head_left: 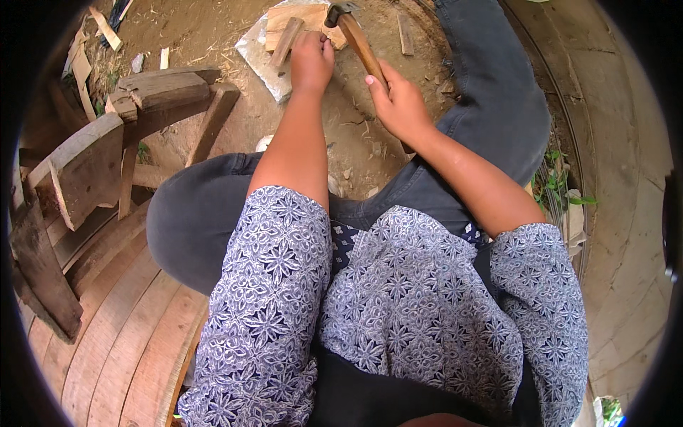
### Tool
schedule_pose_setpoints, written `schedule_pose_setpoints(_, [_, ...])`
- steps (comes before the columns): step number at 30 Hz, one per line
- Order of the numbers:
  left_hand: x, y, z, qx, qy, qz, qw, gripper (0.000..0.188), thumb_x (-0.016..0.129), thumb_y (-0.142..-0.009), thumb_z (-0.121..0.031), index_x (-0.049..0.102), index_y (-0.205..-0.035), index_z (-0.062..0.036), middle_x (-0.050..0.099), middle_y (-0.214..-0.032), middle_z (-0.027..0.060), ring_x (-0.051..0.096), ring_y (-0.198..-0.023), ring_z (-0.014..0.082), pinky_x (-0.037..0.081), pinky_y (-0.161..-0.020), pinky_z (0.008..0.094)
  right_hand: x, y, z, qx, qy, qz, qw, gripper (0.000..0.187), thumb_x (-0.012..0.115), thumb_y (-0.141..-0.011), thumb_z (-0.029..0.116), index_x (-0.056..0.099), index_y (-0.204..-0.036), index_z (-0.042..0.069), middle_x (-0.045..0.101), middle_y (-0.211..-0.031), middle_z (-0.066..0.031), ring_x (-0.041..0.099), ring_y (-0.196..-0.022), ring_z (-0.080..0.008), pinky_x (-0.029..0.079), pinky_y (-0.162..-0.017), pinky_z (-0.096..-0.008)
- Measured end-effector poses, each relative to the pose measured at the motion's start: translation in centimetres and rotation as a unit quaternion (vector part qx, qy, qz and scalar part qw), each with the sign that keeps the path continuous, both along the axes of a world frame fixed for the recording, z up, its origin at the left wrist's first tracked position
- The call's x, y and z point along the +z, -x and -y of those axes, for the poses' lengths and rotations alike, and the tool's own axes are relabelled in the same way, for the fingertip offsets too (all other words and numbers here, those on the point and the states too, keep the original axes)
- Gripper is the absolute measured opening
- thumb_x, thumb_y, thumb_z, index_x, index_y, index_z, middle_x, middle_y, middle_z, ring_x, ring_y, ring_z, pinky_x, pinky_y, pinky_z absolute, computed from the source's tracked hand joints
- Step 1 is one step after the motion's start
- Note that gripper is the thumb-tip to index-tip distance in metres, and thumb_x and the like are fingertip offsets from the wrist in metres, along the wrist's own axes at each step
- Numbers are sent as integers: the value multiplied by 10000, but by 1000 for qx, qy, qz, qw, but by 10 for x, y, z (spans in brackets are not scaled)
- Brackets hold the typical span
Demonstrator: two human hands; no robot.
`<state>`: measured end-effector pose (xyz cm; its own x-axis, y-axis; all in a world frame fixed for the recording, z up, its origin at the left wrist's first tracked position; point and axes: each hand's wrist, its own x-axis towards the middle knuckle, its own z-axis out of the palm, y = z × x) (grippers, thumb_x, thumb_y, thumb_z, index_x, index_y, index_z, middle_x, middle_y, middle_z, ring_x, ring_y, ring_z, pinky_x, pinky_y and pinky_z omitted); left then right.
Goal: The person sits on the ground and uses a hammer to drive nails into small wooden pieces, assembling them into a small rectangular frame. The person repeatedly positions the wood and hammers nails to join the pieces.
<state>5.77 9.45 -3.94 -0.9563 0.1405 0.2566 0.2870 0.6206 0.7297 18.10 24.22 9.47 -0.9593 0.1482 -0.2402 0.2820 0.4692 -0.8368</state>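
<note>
Hammer point(361, 51) gripped by wrapped right hand point(402, 105), head seen near wood board point(302, 13) | left hand point(312, 62) curled beside wood block point(287, 41) over pale slab point(257, 60); whether anything's pinched can't be told

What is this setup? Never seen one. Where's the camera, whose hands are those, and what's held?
No machine here: a person works bare-handed. The single picture comes from the left of two fisheye cameras worn on the head, looking down, so straight edges bend near the rim. Picture left is the person's left.

The right hand has its grip on the wooden handle of a hammer. The left hand is down beside a small wood block on a pale slab; whether its fingers pinch anything is too small to tell.

The slab lies on dirt ground, with a loose wood strip to its right. Curved wooden pieces stand at left.
</note>
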Motion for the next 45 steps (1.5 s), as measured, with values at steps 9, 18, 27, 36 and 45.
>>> schedule_pose_setpoints(9, [1, -3, 0, 11, 29, -5, 1000, 132, 687, -855, -104, 664, -943, -9, 668, -900, 159, 651, -848, 350, 520, -783, 434, -21, 0, 0, 29, -29, 13, 999, 298, 572, -964, 210, 593, -1199, 29, 665, -834, -269, 660, -813, -462, 504, -724, -516])
schedule_pose_setpoints(18, [-6, 3, 3, 17, -11, 58, 998, 86, 723, -825, -73, 685, -884, -22, 655, -881, 139, 655, -828, 327, 523, -767, 424, -16, 3, 0, 27, -24, 22, 999, 333, 572, -966, 226, 580, -1240, 37, 667, -832, -264, 661, -806, -464, 506, -716, -513])
schedule_pose_setpoints(27, [0, 1, 2, 16, -16, 74, 997, 87, 732, -828, -59, 683, -883, -12, 647, -923, 149, 654, -836, 328, 525, -767, 409, -14, -1, 5, 29, -61, 13, 998, 357, 576, -967, 225, 559, -1297, 89, 664, -808, -253, 664, -780, -454, 505, -705, -520])
schedule_pose_setpoints(36, [-5, 3, 3, 21, 21, 67, 997, 89, 732, -835, -81, 694, -888, -20, 639, -928, 155, 644, -857, 343, 522, -777, 429, -19, -4, 6, 35, -56, -15, 998, 355, 579, -964, 207, 566, -1296, 81, 660, -818, -273, 656, -786, -476, 508, -705, -525])
schedule_pose_setpoints(45, [-2, 3, 2, 12, 50, 80, 995, 127, 744, -838, -126, 691, -879, -19, 644, -921, 159, 647, -870, 352, 517, -772, 438, -27, -7, 4, 29, -61, -48, 997, 345, 575, -964, 205, 585, -1281, 71, 660, -807, -269, 659, -787, -468, 510, -703, -513])
